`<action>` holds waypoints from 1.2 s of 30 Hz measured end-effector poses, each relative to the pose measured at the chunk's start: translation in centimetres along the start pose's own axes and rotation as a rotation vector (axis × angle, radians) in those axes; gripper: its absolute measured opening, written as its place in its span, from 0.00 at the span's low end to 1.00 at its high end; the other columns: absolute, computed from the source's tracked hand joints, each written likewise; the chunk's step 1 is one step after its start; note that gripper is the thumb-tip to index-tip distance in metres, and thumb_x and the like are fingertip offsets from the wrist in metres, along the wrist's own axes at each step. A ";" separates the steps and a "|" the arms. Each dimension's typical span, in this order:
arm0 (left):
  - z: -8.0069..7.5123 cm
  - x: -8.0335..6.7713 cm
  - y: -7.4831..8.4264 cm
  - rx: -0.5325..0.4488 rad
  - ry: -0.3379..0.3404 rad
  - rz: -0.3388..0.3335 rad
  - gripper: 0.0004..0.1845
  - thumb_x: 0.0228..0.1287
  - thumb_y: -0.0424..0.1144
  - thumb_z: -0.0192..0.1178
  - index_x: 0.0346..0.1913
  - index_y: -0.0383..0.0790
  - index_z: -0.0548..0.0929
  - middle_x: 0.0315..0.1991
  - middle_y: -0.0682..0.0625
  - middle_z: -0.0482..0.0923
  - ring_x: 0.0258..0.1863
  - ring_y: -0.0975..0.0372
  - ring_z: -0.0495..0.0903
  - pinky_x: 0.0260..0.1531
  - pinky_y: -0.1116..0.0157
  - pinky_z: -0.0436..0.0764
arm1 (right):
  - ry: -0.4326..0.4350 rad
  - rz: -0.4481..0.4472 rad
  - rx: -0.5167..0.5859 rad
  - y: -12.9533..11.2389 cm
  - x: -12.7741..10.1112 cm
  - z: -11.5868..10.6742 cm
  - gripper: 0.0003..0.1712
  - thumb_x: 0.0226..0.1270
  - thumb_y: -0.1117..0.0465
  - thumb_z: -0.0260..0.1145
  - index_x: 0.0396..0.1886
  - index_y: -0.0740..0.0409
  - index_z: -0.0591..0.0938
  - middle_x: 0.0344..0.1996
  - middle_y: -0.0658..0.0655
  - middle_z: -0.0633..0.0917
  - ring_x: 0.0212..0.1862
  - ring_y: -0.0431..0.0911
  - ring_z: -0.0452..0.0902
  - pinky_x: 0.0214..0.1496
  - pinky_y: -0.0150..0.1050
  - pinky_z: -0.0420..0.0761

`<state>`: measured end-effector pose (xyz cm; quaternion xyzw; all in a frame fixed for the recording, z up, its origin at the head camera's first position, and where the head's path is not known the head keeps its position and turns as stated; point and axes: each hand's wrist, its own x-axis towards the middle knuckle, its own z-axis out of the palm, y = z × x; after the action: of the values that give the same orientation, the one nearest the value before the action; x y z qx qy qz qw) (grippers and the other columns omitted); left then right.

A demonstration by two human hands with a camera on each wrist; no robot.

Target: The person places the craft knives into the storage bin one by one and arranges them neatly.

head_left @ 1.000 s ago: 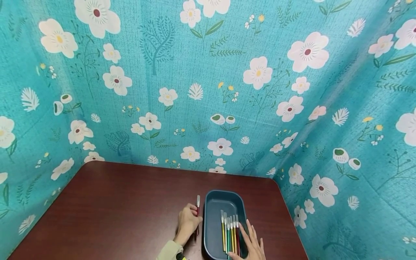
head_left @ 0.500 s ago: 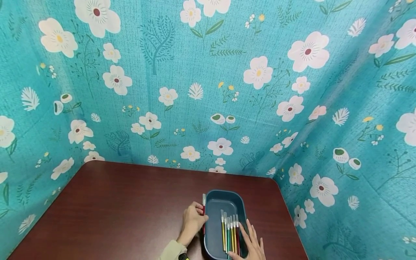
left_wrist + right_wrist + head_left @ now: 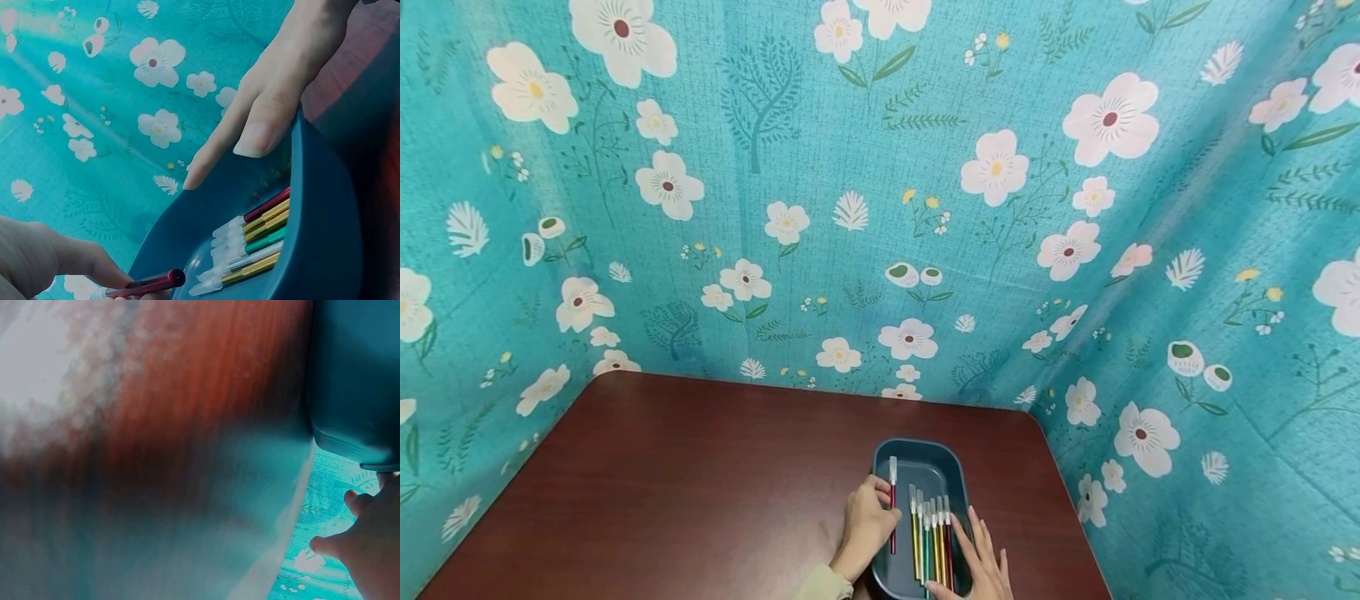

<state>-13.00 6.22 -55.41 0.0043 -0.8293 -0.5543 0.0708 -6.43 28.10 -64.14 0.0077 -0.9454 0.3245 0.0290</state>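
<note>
My left hand [image 3: 865, 527] pinches a slim red craft knife [image 3: 892, 493] with a translucent cap, between thumb and fingers. It holds the knife over the left side of a dark blue oblong box [image 3: 917, 450], cap end pointing away. In the left wrist view the red barrel's end [image 3: 170, 279] shows close by the box. Several capped knives [image 3: 269, 239] in red, gold, green and silver lie side by side inside, toward the right. At the box's right rim is my right hand [image 3: 981, 562], its fingers extended and thumb reaching over the row's near end.
A dark reddish-brown tabletop [image 3: 700, 483] extends to the left of the box. Behind and on both sides hangs a turquoise flowered curtain [image 3: 850, 292]. The box's raised wall [image 3: 319, 206] stands around the row of knives.
My left hand has moved right with the red craft knife, from the table beside the box to over its inside. The right hand and the row have stayed in place.
</note>
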 end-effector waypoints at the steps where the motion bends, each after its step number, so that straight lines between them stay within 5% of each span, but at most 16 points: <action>1: 0.1 0.0 0.0 0.003 0.000 0.002 0.17 0.39 0.23 0.72 0.36 0.38 0.82 0.25 0.52 0.82 0.26 0.59 0.79 0.31 0.60 0.79 | -0.002 -0.004 -0.020 0.4 0.1 0.3 0.56 0.64 0.34 0.73 0.86 0.45 0.60 0.86 0.57 0.46 0.82 0.73 0.41 0.66 0.85 0.33; 12: 1.9 -0.9 0.1 0.061 -0.013 0.000 0.18 0.41 0.20 0.70 0.36 0.38 0.80 0.25 0.53 0.79 0.25 0.63 0.76 0.27 0.63 0.77 | -0.024 0.048 -0.018 -1.7 -0.3 -1.1 0.56 0.61 0.33 0.76 0.83 0.49 0.66 0.83 0.63 0.55 0.80 0.75 0.49 0.68 0.84 0.41; 22: 4.8 -1.3 -1.7 0.163 0.060 0.129 0.19 0.36 0.19 0.68 0.34 0.35 0.75 0.23 0.48 0.74 0.21 0.57 0.75 0.22 0.54 0.76 | 0.039 -0.010 -0.038 -1.4 -0.5 -0.8 0.55 0.58 0.33 0.77 0.81 0.49 0.69 0.83 0.61 0.57 0.77 0.76 0.53 0.63 0.86 0.47; 28: 5.5 -1.3 -0.4 0.185 -0.070 -0.066 0.28 0.39 0.16 0.71 0.50 0.19 0.75 0.32 0.32 0.78 0.34 0.37 0.84 0.36 0.43 0.84 | 0.092 -0.087 -0.036 -0.3 -0.6 0.0 0.53 0.64 0.35 0.74 0.84 0.40 0.63 0.87 0.47 0.48 0.79 0.74 0.49 0.63 0.87 0.42; 30: 5.7 -1.3 -0.2 0.199 -0.103 -0.112 0.33 0.39 0.16 0.73 0.55 0.16 0.74 0.36 0.28 0.79 0.38 0.35 0.84 0.40 0.42 0.85 | 0.086 -0.084 -0.038 -0.4 -0.6 0.0 0.53 0.64 0.35 0.74 0.84 0.38 0.62 0.87 0.49 0.48 0.79 0.74 0.49 0.63 0.87 0.42; 36: 6.2 -1.3 -0.8 0.245 -0.116 -0.133 0.32 0.40 0.16 0.76 0.52 0.18 0.75 0.35 0.30 0.80 0.38 0.37 0.85 0.41 0.45 0.85 | 0.035 -0.012 -0.008 -1.3 -0.3 -0.6 0.54 0.61 0.33 0.76 0.82 0.44 0.67 0.84 0.59 0.55 0.77 0.77 0.51 0.65 0.86 0.41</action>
<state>-12.54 11.73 -58.58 0.0361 -0.8913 -0.4517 -0.0152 -6.02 27.49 -62.87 0.0075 -0.9460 0.3206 0.0475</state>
